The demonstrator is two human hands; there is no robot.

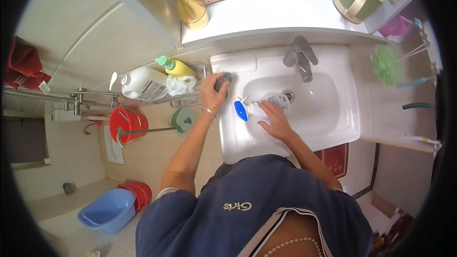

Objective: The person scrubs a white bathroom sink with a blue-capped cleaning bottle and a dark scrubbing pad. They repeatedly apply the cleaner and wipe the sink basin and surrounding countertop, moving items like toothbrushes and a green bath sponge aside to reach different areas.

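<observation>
My left hand (213, 92) is closed around a grey scouring pad (222, 81), which looks like steel wool, at the left rim of the white washbasin (321, 121). In the basin a white spray bottle with a blue trigger head (241, 110) lies on its side, its base near the drain (288, 95). My right hand (275, 118) rests at the bottle's body with the fingers spread; whether it grips the bottle is not clear. A grey metal faucet (303, 57) stands at the basin's back edge.
A shelf (271, 18) above the basin holds toothbrushes, tubes and a green mug (357, 1). Left of the basin, a rack carries a large white bottle (144, 82) and a yellow pump bottle (180, 68). A red bucket (129, 123) and blue tub (109, 208) are on the lower left.
</observation>
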